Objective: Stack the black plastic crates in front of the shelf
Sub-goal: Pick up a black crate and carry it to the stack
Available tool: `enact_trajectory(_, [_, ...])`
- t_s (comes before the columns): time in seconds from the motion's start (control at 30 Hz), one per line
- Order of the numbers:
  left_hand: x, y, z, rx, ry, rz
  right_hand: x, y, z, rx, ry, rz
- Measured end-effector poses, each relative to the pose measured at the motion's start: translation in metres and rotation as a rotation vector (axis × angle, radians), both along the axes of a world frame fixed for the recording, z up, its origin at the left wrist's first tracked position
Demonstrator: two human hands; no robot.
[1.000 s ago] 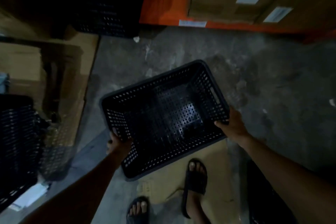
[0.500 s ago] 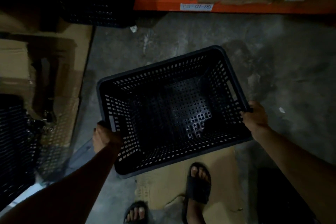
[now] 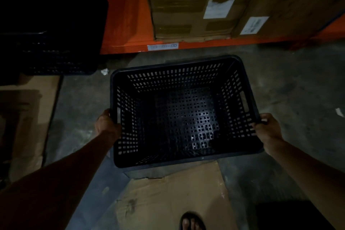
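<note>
You held the black perforated plastic crate (image 3: 183, 112) by its two short sides, your left hand (image 3: 106, 124) and right hand (image 3: 267, 130) each curled round the rim, above the concrete floor (image 3: 291, 84) before the orange steel shelf (image 3: 128, 15).

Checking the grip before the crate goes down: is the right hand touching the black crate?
Touching. The head view shows the right hand with fingers curled over the rim of the black crate at its right side.
</note>
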State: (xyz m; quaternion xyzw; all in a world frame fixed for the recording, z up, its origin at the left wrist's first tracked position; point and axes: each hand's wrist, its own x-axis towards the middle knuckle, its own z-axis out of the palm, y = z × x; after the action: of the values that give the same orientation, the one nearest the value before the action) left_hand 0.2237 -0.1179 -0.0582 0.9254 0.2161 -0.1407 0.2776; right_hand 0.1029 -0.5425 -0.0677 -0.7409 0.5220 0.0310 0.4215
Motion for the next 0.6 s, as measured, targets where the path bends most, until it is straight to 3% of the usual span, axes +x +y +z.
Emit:
enact_trajectory(0.13, [0.008, -0.015, -0.01, -0.034, -0.037, 0.028, 0.007, -0.015, -0.013, 0.012, -0.037, -0.023])
enact_trajectory(0.27, [0.021, -0.025, -0.01, 0.001, -0.056, -0.072, 0.006, -0.025, -0.027, 0.033, -0.061, -0.07])
enact_trajectory(0.47, [0.017, -0.034, -0.004, 0.041, 0.077, -0.11, 0.001, -0.029, -0.022, 0.059, -0.104, -0.019])
enact_trajectory(0.6, [0.015, -0.046, 0.008, 0.003, 0.183, -0.121, -0.007, -0.027, -0.003, 0.175, -0.129, 0.141])
